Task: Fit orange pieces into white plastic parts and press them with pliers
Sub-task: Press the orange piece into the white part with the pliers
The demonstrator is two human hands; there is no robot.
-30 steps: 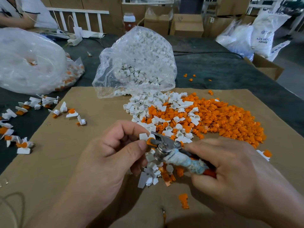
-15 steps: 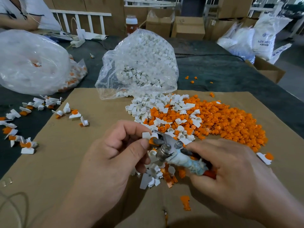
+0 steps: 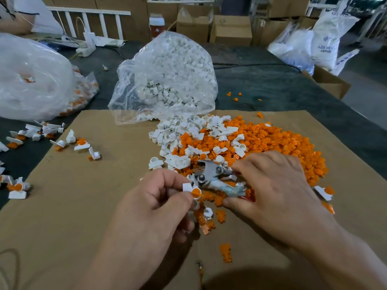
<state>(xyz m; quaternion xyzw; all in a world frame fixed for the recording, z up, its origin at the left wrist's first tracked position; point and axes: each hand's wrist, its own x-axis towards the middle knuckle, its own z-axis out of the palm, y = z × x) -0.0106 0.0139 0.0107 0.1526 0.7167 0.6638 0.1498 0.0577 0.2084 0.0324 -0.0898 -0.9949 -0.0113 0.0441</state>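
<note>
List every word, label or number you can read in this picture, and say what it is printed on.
"ABS": opens the blue print on the white sack; the rest is too blurred to read.
Marks on the cardboard boxes: too faint to read.
Label on the bottle: no text legible.

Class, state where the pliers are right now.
Head view, just right of centre: the right hand grips the pliers, their metal head over the near edge of the pile, beside the left hand.
</note>
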